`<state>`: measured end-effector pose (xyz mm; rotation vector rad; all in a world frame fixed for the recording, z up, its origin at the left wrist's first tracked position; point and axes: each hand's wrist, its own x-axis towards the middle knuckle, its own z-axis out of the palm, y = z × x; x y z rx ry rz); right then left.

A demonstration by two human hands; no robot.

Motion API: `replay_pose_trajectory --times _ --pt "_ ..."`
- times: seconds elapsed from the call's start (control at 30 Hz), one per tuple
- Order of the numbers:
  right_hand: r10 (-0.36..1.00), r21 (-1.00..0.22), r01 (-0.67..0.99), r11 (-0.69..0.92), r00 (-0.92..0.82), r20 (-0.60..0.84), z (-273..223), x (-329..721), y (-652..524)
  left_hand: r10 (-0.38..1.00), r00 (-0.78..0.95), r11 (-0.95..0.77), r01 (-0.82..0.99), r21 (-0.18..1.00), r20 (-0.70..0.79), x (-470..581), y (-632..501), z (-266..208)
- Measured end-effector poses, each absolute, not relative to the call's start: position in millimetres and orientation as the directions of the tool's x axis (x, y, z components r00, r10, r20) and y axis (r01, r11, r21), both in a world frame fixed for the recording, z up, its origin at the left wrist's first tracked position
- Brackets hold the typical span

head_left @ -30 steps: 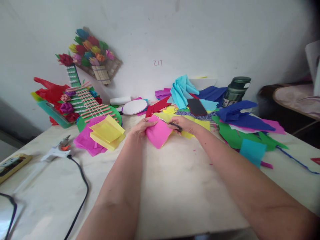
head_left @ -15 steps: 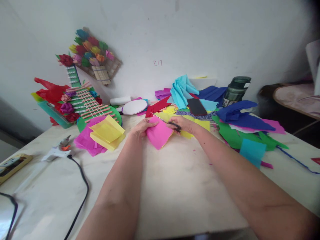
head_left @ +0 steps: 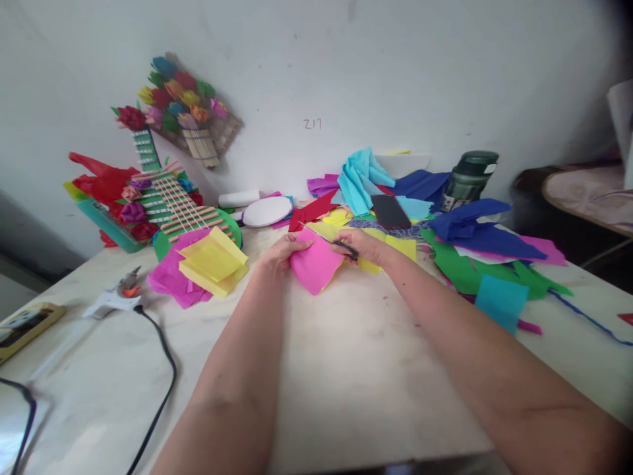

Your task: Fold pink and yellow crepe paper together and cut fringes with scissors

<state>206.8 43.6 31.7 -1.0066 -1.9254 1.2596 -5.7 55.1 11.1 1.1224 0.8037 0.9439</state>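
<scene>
Pink tissue paper (head_left: 315, 266), folded into a rough square, sits at the middle of the head view, held just above the pale counter (head_left: 356, 369). The left hand (head_left: 283, 253) has its fingers clamped on the sheet's left edge, thumb on top. The right hand (head_left: 364, 246) has its fingers closed around the dark handles of a pair of scissors (head_left: 332, 241), whose thin blades point left across the paper's upper edge (whether the blades are parted is too small to tell). Left of the hands lies a stack of yellow tissue sheets (head_left: 212, 261) on top of a magenta sheet (head_left: 171, 280). Nearer the left edge rests a white glue gun (head_left: 113, 298) with a black cord (head_left: 161, 369) trailing toward the viewer. Behind the hands spreads a heap of coloured paper (head_left: 465, 237), with a dark phone (head_left: 390, 212) on it and a green flask (head_left: 467, 179) at the wall. A paper-flower guitar model (head_left: 163, 198) leans against the wall at left.
</scene>
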Motion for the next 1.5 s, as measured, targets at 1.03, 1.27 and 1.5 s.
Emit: replay_pose_trajectory --times 1.03,1.27,1.5 --pt "0.804 -0.938 0.207 0.279 -0.584 0.110 31.2 206.7 44.6 0.904 0.423 0.155 -0.200 0.968 -0.057 -5.2 52.4 13.4" --pt "0.828 -0.941 0.209 0.267 -0.549 0.113 32.7 203.8 41.7 0.903 0.426 0.165 -0.209 0.964 -0.062 -4.3 52.6 14.2" --pt "0.848 -0.933 0.245 0.263 -0.520 0.103 34.8 203.2 39.6 0.901 0.430 0.162 -0.219 0.962 -0.054 -4.6 52.9 14.5"
